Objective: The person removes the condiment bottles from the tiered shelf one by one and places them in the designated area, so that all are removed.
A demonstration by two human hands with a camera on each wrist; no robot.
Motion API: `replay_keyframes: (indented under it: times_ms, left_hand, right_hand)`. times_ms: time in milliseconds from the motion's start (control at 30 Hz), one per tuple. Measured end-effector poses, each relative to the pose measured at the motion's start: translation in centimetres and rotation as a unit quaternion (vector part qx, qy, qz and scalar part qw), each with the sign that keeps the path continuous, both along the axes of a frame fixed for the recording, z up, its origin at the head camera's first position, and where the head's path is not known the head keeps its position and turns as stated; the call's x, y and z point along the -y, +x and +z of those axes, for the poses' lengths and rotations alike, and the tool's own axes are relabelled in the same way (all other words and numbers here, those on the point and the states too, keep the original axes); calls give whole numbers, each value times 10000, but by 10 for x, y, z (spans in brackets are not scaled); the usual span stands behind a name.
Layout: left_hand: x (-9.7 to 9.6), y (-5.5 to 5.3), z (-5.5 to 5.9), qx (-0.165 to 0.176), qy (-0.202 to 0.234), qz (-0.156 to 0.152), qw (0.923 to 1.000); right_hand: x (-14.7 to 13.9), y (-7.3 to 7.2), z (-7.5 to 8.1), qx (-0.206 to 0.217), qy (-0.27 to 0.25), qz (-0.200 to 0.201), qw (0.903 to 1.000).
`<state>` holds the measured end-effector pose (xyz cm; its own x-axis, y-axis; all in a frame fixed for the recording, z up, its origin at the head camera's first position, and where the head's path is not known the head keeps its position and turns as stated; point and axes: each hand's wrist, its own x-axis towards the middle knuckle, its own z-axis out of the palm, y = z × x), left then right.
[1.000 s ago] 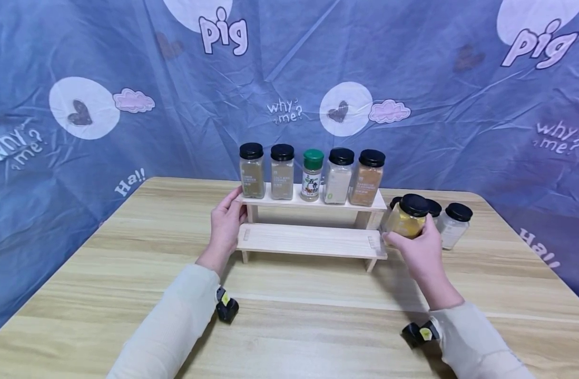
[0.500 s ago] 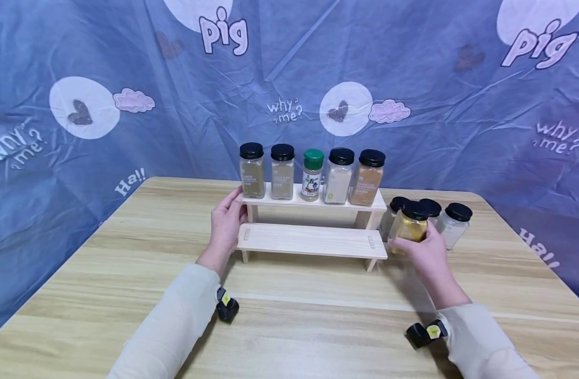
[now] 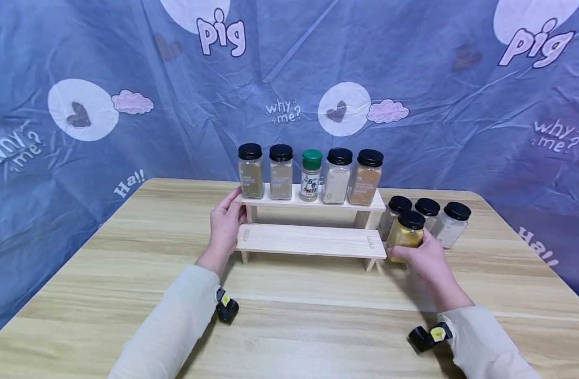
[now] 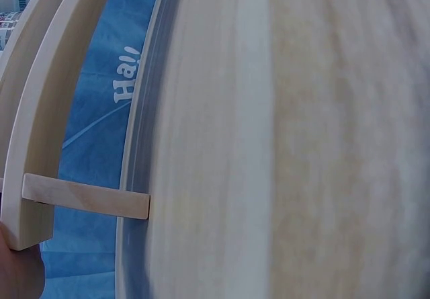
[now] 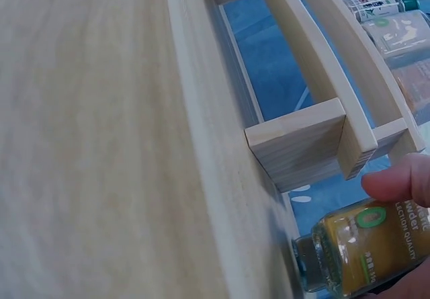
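Note:
My right hand (image 3: pixel 428 259) grips a black-lidded spice jar (image 3: pixel 405 238) of yellow powder, low over the table just right of the wooden rack. In the right wrist view my thumb (image 5: pixel 393 180) presses on the jar's side. My left hand (image 3: pixel 224 226) holds the left end of the two-tier wooden rack (image 3: pixel 310 241); only part of that hand shows in the left wrist view. Along the upper tier (image 3: pixel 294 199) stand several spice jars, among them a green-capped bottle (image 3: pixel 310 181) and an orange-brown jar (image 3: pixel 365 181) at the right end. The lower tier carries nothing.
Several black-lidded jars stand on the table right of the rack: one close behind the yellow jar (image 3: pixel 389 218), another (image 3: pixel 428 208) further right, and a pale one (image 3: pixel 450 229) outermost. The wood-grain table (image 3: pixel 289 326) ends at a blue printed cloth (image 3: pixel 280 68).
My right hand has lowered the yellow jar, bringing it in front of the other jars, which now show more. The left hand keeps its hold on the rack.

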<state>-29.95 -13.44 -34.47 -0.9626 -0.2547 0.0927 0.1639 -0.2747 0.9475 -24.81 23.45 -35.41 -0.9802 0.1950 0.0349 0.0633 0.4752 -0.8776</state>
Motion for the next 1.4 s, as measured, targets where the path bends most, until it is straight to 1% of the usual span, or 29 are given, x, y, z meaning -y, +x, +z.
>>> replay_keyframes:
  times_ms: [233, 433, 633, 967, 1033, 1133, 1233, 1333, 1400]
  left_hand:
    - [0, 0, 1, 61, -48, 50, 10000]
    - [-1, 0, 2, 55, -82, 24, 9999]
    - [-1, -1, 3, 16, -48, 27, 10000]
    - [-1, -1, 2, 38, -35, 57, 10000]
    - [-1, -1, 2, 39, -37, 41, 10000]
    - [-1, 0, 2, 58, -60, 29, 10000]
    - [-1, 0, 1, 62, -68, 23, 10000]
    - [0, 1, 1, 60, -69, 31, 10000]
    - [0, 1, 0, 63, -79, 44, 9999]
  right_hand:
    - [-3, -1, -6, 172, -150, 220, 9995]
    - [-4, 0, -8, 78, -98, 273, 9995]
    - [-3, -2, -9, 112, 31, 296, 9995]
    - [-3, -3, -10, -43, -46, 440, 9990]
    - [-3, -2, -8, 11, -9, 453, 9990]
    - [-3, 2, -1, 56, 159, 441, 9989]
    - [-4, 5, 9, -97, 281, 487, 9984]
    - [-4, 6, 21, -309, 245, 581, 9975]
    - [-4, 7, 30, -360, 249, 635, 9970]
